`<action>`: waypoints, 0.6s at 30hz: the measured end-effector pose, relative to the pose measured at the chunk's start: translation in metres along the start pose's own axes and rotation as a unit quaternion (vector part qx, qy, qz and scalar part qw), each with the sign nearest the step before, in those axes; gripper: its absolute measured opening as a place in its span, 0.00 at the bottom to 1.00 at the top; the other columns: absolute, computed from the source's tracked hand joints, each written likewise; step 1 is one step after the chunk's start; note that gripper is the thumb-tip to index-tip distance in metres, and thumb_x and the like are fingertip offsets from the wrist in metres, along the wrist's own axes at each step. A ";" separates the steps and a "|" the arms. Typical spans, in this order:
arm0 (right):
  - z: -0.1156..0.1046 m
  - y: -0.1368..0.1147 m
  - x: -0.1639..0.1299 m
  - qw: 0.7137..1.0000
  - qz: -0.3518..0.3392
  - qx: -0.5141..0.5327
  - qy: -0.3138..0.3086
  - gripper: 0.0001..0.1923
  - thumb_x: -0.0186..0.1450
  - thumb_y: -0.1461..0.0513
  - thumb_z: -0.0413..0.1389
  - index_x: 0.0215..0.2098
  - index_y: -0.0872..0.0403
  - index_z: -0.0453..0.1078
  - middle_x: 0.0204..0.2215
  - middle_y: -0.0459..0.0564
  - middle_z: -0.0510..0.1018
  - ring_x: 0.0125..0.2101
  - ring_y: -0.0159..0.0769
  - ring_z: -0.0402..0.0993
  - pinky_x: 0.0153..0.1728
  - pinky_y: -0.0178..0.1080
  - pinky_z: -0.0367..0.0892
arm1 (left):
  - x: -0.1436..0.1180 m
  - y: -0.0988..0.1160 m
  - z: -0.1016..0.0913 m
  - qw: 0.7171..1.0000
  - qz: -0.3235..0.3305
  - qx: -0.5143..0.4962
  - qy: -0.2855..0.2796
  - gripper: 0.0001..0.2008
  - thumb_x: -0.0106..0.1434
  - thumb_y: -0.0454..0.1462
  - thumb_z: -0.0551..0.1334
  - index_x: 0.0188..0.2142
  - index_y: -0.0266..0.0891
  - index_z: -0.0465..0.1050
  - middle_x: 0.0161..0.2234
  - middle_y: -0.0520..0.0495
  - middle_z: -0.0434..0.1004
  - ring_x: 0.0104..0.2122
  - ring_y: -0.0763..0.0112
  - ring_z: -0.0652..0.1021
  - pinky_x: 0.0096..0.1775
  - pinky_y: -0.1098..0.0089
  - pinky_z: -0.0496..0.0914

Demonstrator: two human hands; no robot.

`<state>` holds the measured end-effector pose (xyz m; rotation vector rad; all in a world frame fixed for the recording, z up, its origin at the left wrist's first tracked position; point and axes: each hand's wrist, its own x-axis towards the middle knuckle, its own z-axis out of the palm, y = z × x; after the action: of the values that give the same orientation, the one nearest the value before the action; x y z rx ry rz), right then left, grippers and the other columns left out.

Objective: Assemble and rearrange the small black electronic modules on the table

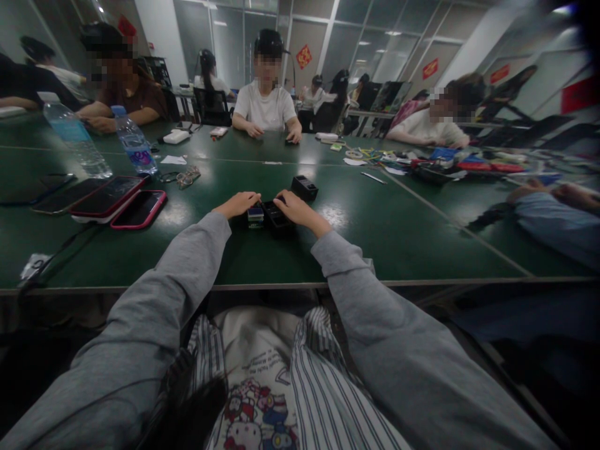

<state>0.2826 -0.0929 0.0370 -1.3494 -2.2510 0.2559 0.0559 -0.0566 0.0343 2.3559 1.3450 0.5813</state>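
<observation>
Both hands, left hand (238,204) and right hand (297,210), rest mid-table (375,237).

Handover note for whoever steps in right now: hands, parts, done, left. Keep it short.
Left hand: palm down on the green table, fingers at a small block; grip not visible.
Right hand: resting on the black tray, fingers over its far edge; grip not visible.
Parts: block touches the tray's left side; a second black case sits apart, just beyond the right hand.
Done: block and tray are brought together at table centre.
Left: whether the block is seated in the tray cannot be told; second case untouched.
</observation>
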 end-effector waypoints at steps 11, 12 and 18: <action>-0.002 -0.002 -0.001 1.000 0.003 0.001 -0.006 0.15 0.72 0.54 0.46 0.49 0.55 0.65 0.46 0.56 0.73 0.48 0.43 0.72 0.52 0.46 0.66 | -0.001 0.003 -0.001 1.000 -0.003 0.011 -0.007 0.27 0.70 0.49 0.43 0.45 0.35 0.76 0.43 0.41 0.79 0.41 0.63 0.76 0.46 0.64 0.68; -0.002 -0.002 -0.001 1.000 0.003 0.000 -0.007 0.15 0.72 0.54 0.46 0.49 0.55 0.65 0.46 0.56 0.73 0.48 0.43 0.72 0.52 0.46 0.66 | -0.001 0.003 -0.001 1.000 -0.002 0.011 -0.007 0.27 0.70 0.48 0.43 0.45 0.35 0.76 0.43 0.41 0.78 0.42 0.63 0.76 0.46 0.64 0.68; -0.002 -0.003 -0.001 1.000 0.005 -0.010 -0.009 0.16 0.73 0.54 0.45 0.49 0.55 0.65 0.46 0.57 0.73 0.49 0.43 0.72 0.52 0.46 0.66 | -0.002 0.004 -0.002 1.000 0.000 0.016 -0.010 0.27 0.70 0.49 0.42 0.44 0.36 0.75 0.44 0.41 0.78 0.43 0.62 0.76 0.48 0.64 0.67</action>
<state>0.2817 -0.0952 0.0393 -1.3745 -2.2678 0.2497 0.0572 -0.0598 0.0374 2.3806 1.3550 0.5384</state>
